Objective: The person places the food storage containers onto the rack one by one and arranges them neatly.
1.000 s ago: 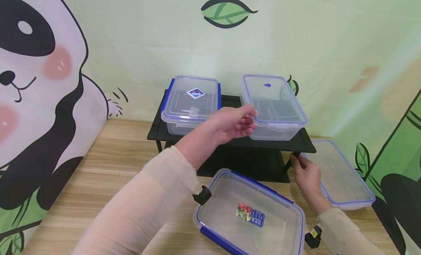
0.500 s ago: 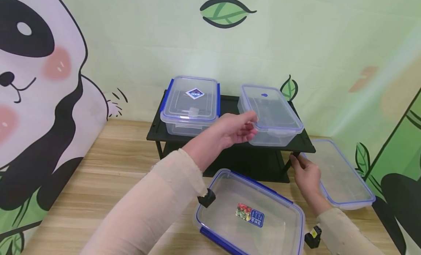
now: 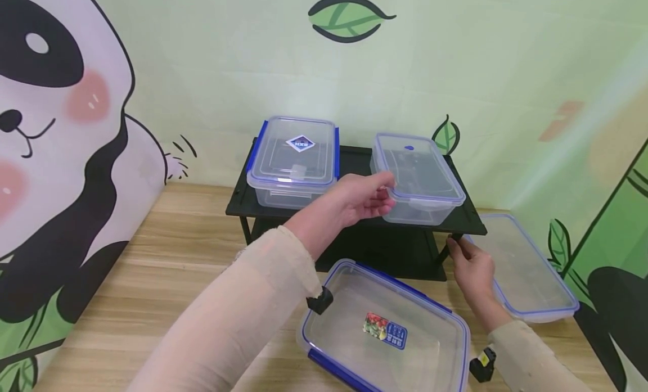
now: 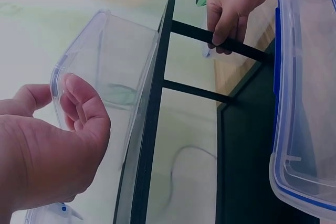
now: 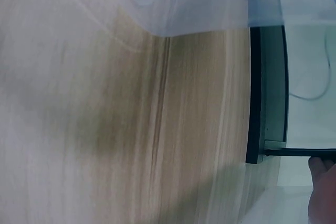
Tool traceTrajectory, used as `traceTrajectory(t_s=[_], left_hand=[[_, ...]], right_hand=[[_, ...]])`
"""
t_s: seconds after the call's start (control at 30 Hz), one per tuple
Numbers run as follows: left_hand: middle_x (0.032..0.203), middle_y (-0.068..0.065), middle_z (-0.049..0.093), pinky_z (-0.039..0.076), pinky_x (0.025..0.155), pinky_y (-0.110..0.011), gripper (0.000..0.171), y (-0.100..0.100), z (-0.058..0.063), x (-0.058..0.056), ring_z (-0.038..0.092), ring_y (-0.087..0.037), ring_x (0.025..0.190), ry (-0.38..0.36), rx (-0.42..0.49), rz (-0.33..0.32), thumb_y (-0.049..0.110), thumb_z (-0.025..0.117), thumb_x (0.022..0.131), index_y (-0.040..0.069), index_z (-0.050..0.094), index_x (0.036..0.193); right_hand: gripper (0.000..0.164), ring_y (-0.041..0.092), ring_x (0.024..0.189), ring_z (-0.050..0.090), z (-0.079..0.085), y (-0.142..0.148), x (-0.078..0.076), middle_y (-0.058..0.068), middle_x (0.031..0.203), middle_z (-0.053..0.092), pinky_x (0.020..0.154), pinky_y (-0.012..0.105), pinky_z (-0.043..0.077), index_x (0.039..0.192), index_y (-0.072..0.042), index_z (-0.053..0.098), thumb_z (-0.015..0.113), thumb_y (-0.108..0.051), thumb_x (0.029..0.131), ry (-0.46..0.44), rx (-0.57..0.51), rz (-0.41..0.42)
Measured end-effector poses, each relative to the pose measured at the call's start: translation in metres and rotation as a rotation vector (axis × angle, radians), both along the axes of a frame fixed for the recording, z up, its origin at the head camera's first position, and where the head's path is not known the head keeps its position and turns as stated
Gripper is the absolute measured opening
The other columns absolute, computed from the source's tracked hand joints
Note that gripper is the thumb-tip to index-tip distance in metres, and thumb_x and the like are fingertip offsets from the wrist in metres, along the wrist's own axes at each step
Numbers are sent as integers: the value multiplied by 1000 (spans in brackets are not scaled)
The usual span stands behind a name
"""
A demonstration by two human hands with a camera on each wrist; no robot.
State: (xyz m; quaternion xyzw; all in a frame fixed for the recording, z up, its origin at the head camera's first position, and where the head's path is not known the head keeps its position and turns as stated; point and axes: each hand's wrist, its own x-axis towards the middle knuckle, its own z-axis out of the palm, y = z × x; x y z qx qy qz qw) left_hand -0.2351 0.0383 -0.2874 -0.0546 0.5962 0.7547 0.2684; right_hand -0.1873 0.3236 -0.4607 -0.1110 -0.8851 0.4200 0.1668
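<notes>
My left hand (image 3: 361, 198) holds the near left corner of a clear lidded food container (image 3: 422, 172), thumb at the lid's rim and fingers curled below it. That container sits on the right part of the black two-tier rack's (image 3: 354, 156) top shelf. In the left wrist view, the left hand (image 4: 68, 140) pinches the container's rim (image 4: 56, 85). With curled fingers, my right hand (image 3: 473, 271) grips the rack's front right leg (image 3: 442, 254). Only a little of the right hand (image 5: 324, 192) shows in the right wrist view.
Another container (image 3: 293, 156) with blue clips stands on the rack's left. A wide container (image 3: 385, 324) lies before the rack on the wooden table (image 3: 152, 268). A flat one (image 3: 526, 268) rests at the right, by the panda-print backdrop (image 3: 228, 71).
The container in my left hand has come down onto the top shelf, then shifted very slightly. My left hand has lowered a little with it. The right hand stays on the leg.
</notes>
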Motion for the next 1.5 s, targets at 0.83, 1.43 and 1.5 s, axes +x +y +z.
traceTrajectory(t_s=[0.83,1.43,1.5], left_hand=[[86,-13,69,63,73,-25,18,6,1,11,79,-23,80,-16,41,183,17,69,106,-1,67,105],[126,-22,70,63,81,-27,47,-3,-1,32,79,-23,97,57,-15,177,29,67,108,-2,58,142],[124,-20,72,63,83,-27,49,-8,-1,36,79,-23,98,75,-34,151,30,67,108,-1,57,144]], right_hand=[[40,38,119,70,3,-3,0,24,127,72,75,-2,40,136,2,70,60,-28,111,11,-14,15],[41,37,119,70,-1,1,-1,23,126,73,76,-1,40,135,0,71,60,-31,111,-3,3,0],[41,37,119,70,-2,1,-2,22,125,73,76,-1,40,135,0,72,60,-32,111,-3,8,-1]])
